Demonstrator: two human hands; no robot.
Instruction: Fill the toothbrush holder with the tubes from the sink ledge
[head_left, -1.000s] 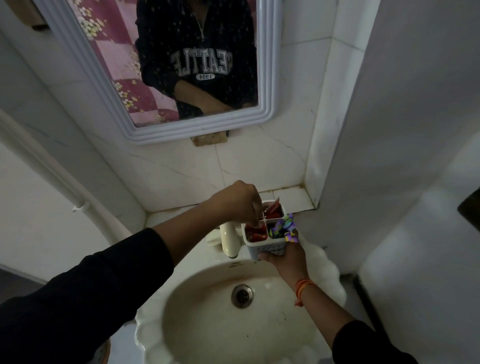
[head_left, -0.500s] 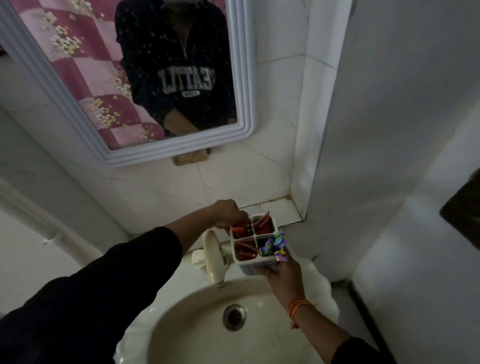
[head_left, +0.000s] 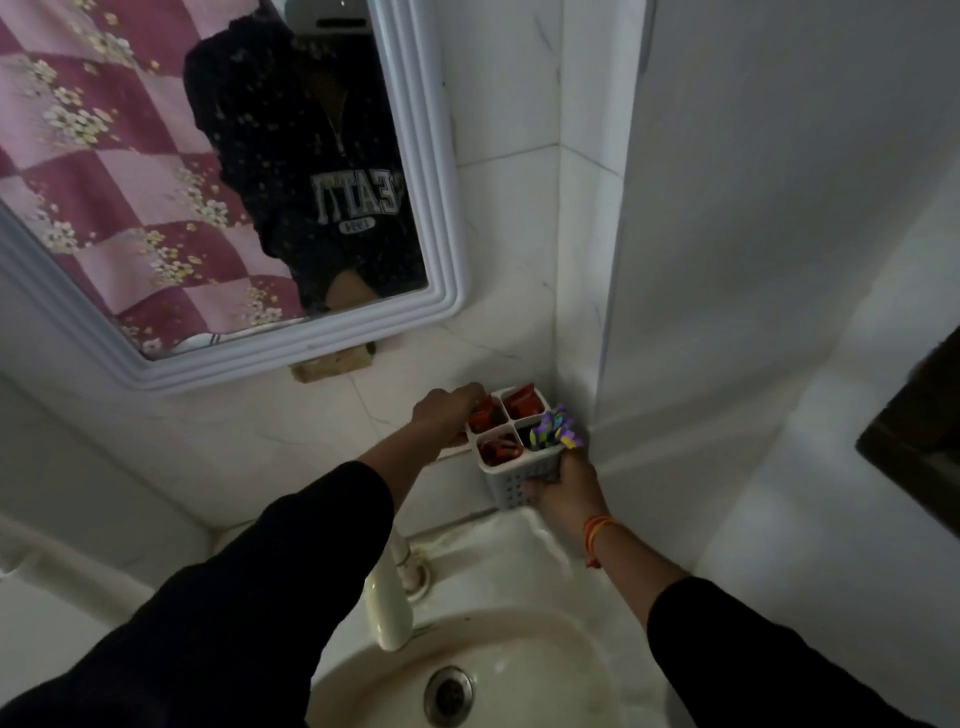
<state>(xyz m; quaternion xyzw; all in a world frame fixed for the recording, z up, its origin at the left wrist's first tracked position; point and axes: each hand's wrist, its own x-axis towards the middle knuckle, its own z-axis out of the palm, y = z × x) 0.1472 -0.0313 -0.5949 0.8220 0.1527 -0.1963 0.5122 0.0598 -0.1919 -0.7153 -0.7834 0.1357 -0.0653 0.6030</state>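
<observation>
White marble-look wall tiles (head_left: 249, 426) fill the corner, and a mirror (head_left: 156, 156) in a ridged white frame hangs tilted on them, showing a pink checked floral cloth and a dark sweatshirt with pale lettering. Below lies the cream sink basin (head_left: 519, 670) with its metal drain (head_left: 448, 695) and a cream tap (head_left: 387, 597) rising at the back rim. Two arms in black sleeves reach up from the bottom edge toward the tiled ledge (head_left: 457, 483) behind the basin, in the corner of the wall.

The white toothbrush holder (head_left: 511, 483), perforated on its sides and split into four compartments, is upright at that corner. The right hand (head_left: 563, 491), with an orange thread band (head_left: 597, 530) on the wrist, has its fingers wrapped around the holder's lower near side. The left hand (head_left: 447, 415) is at the holder's far left rim, its fingers curled down at the rear left compartment; whether they pinch a tube cannot be told. Red tubes (head_left: 498, 451) fill three compartments, and the near right one holds purple and green toothbrushes (head_left: 555, 431).
</observation>
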